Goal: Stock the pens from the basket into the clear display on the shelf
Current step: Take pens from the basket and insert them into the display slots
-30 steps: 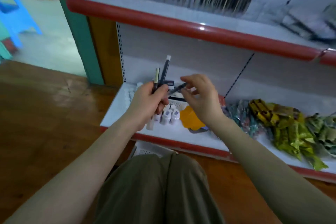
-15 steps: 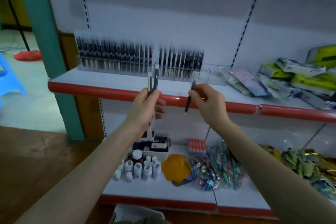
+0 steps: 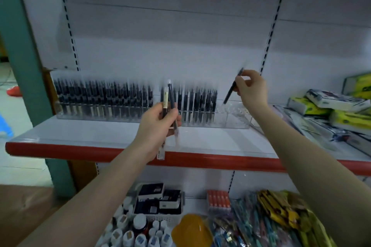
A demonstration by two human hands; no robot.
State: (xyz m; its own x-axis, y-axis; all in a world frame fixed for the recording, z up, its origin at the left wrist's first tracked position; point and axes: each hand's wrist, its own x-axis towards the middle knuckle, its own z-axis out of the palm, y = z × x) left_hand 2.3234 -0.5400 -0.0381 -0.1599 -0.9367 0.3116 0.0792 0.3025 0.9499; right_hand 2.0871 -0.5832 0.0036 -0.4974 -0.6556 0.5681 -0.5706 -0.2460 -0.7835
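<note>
A: What is the place like?

B: A white metal shop rack with slotted uprights and a grey back wall. At nine o'clock stands a green post (image 3: 24,62) with pale floor behind it. A white shelf (image 3: 96,132) with a red front edge crosses the middle.

A: What stands on it?

B: A long clear display (image 3: 230,120) at the back of the shelf, filled with dark upright pens (image 3: 104,96) from its left end to past twelve o'clock. Its right end, at about two o'clock, holds none. At three o'clock lie stacked packets (image 3: 337,104) in white, yellow and green. Any print on them is too blurred to read.

A: And the hands?

B: The left hand (image 3: 158,124), in front of the display, has its fingers curled round two pens (image 3: 168,102), one dark and one with a pale barrel, both upright. The right hand (image 3: 252,88) pinches a single dark pen (image 3: 232,88), tilted, its lower tip just above the bare end of the display.

A: Below?

B: At six o'clock, a white basket (image 3: 160,216) of small dark boxes, with little white-capped bottles (image 3: 138,234) in front of it. Then an orange thing (image 3: 190,232), a pack of orange sticks (image 3: 217,200) and shiny wrapped packets (image 3: 281,218) at five o'clock. No label is legible.
</note>
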